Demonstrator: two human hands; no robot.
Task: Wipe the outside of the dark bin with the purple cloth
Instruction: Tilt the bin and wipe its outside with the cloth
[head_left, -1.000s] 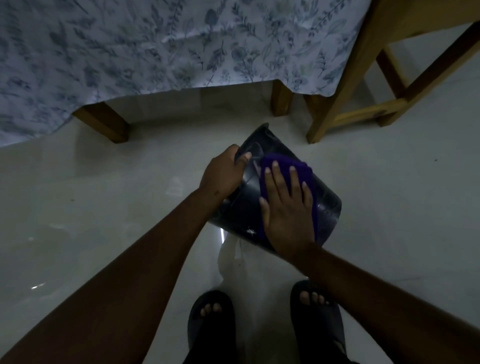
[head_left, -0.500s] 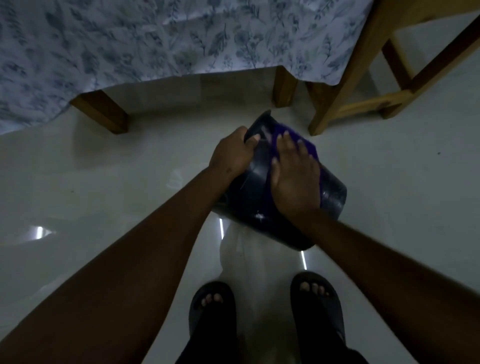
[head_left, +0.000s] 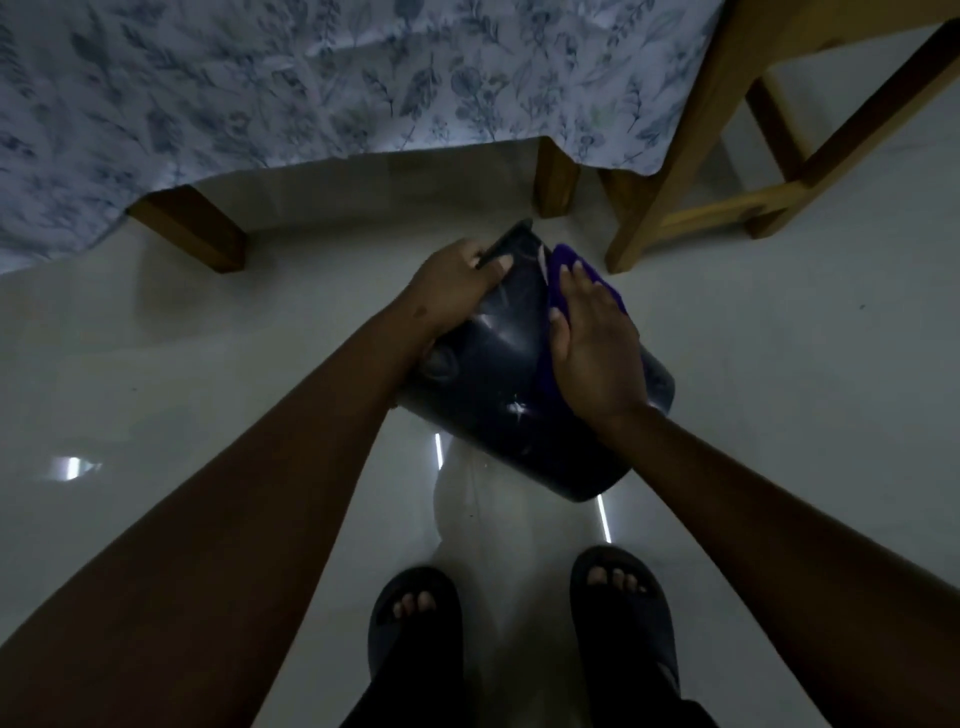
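Observation:
The dark bin (head_left: 511, 384) is tilted over above the pale floor, its mouth turned away from me and its base toward my feet. My left hand (head_left: 452, 286) grips the bin's far rim, thumb over the edge. My right hand (head_left: 592, 343) lies flat on the bin's right side and presses the purple cloth (head_left: 563, 273) against the wall; the cloth shows beyond the fingertips and along the thumb side, the rest is hidden under the palm.
A table with a blue floral cloth (head_left: 311, 83) hangs over wooden legs (head_left: 192, 228) just behind the bin. A wooden chair frame (head_left: 675, 171) stands at the right rear. My two sandalled feet (head_left: 519, 623) stand on the glossy floor below the bin.
My right hand and the purple cloth have slid from the bin's middle up and over to its right side near the rim. The left hand keeps its grip on the rim.

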